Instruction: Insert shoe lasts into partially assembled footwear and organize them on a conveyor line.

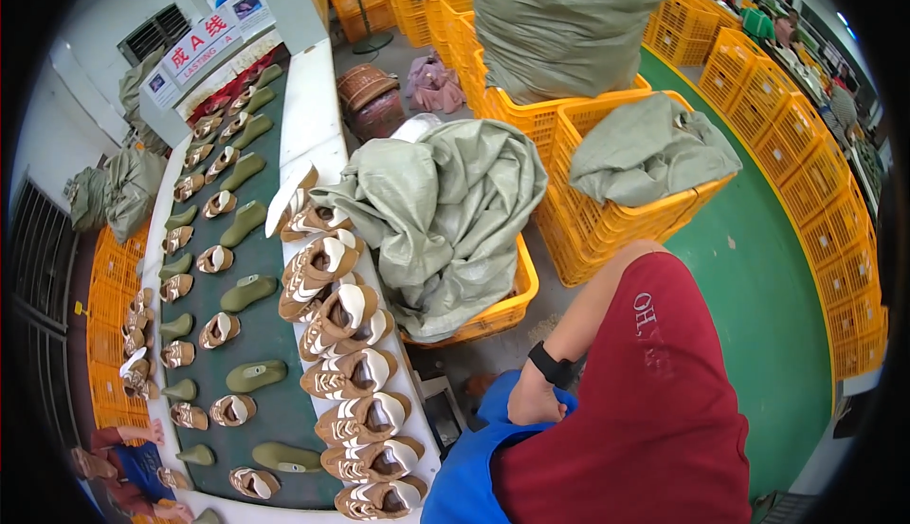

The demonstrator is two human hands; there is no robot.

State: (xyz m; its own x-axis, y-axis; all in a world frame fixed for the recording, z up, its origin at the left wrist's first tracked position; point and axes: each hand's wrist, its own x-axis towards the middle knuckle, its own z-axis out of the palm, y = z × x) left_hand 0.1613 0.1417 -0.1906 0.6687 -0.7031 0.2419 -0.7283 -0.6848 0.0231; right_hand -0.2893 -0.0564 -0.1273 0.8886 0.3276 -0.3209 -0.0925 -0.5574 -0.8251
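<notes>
My right arm, with a black band on the wrist, bends in from a dark red sleeve. My right hand (534, 402) is at the blue cloth (474, 467) worn over my front, its fingers hidden in or behind the cloth. My left hand is out of view. Nearby, brown sneakers with white trim (360, 372) stand in a row on the white ledge (403, 410) of a conveyor. On its green belt (237, 344), olive-green shoe lasts (256, 375) alternate with more brown shoes (220, 330).
Grey-green woven sacking (445, 211) covers a yellow crate (507, 311) beside the ledge. More yellow crates (592, 225) stand beyond, and others (815, 202) line the green floor (749, 258). A co-worker (114, 472) is across the belt. A sign board (204, 45) stands at the belt's far end.
</notes>
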